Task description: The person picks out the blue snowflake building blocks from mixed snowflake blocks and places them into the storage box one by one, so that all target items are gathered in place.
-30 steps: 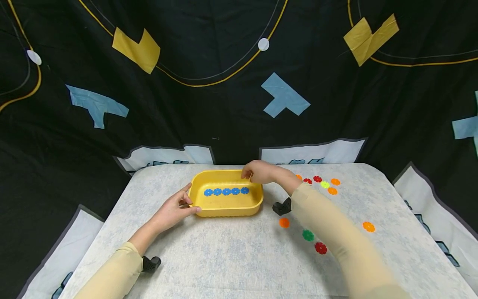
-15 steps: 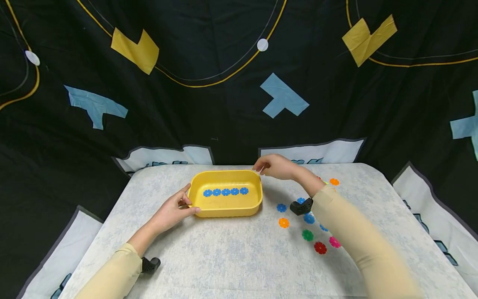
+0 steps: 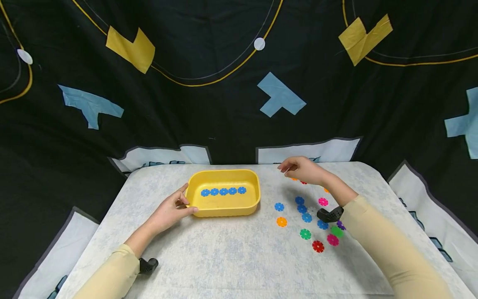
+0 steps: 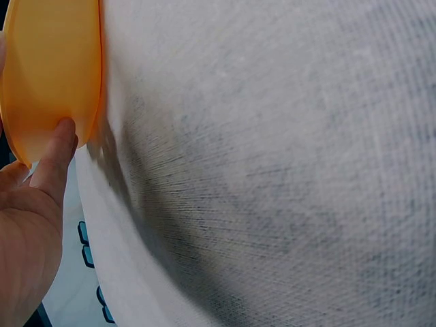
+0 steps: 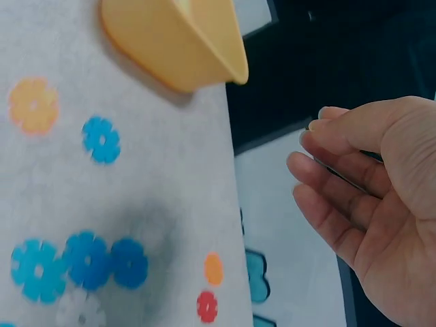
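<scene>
A yellow plastic tray (image 3: 228, 211) stands left of the table's middle. My left hand (image 3: 172, 212) grips its left end, thumb on the near wall and fingers at the left side; the left wrist view shows fingertips against the yellow wall (image 4: 51, 75). Inside the tray lies a straight row of several blue flower-shaped discs (image 3: 223, 192). Right of the tray, over the table's far part, hovers my right hand (image 3: 303, 170). Its fingers are loosely bent, thumb close to the index fingertip, and nothing shows between them in the right wrist view (image 5: 371, 170).
Loose flower discs are scattered on the right of the table (image 3: 239, 257): several blue ones (image 3: 301, 209), an orange one (image 3: 281, 221), green (image 3: 305, 234), red (image 3: 318, 246) and pink ones (image 3: 332, 240). A black curtain (image 3: 209, 116) hangs behind the far edge.
My right hand has moved from the tray's far right corner outward to the right, over the table's far part. The left hand keeps its grip, and the blue row is unchanged.
</scene>
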Demonstrator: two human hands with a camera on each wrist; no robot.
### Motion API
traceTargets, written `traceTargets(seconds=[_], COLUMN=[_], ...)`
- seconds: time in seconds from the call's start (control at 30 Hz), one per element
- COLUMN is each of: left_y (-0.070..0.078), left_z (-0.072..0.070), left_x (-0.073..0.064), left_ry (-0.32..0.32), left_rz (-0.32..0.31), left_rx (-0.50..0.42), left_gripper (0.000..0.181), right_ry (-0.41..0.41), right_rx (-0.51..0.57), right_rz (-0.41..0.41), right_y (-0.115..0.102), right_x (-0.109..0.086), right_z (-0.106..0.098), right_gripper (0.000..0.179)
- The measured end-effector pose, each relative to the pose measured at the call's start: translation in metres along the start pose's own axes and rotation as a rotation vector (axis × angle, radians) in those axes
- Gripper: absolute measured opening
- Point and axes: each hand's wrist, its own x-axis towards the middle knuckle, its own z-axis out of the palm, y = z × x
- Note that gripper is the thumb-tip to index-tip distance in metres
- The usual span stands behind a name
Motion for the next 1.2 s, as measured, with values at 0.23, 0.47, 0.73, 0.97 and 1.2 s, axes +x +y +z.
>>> traceTargets(seconds=[0.23, 0.47, 0.73, 0.97, 1.2], left_y=[-0.001, -0.002, -0.002, -0.001, -0.001], left_z=[-0.002, -0.003, -0.002, -0.001, 0.001], left_x=[-0.002, -0.004, -0.003, -0.002, 0.000], left_ry=[0.006, 0.007, 0.009, 0.004, 0.009], left_rz=[0.014, -0.004, 0.009, 0.003, 0.014], left_rx=[-0.002, -0.006, -0.011, -0.015, -0.012], left_gripper=[0.049, 0.050, 0.051, 0.049, 0.049], right_ry=[-0.008, -0.010, -0.026, -0.049, -0.070], right_rx=[0.051, 0.031, 0.031, 0.022, -0.010], right_rz=[0.038, 0.058, 0.114, 0.163, 0.160], right_y=[0.022, 0.040, 0.060, 0.073, 0.081], right_x=[-0.016, -0.030, -0.035, -0.037, -0.038], right_z=[-0.007, -0.009, -0.002, 0.006, 0.013], right_gripper=[0.027, 0.029, 0.031, 0.033, 0.030])
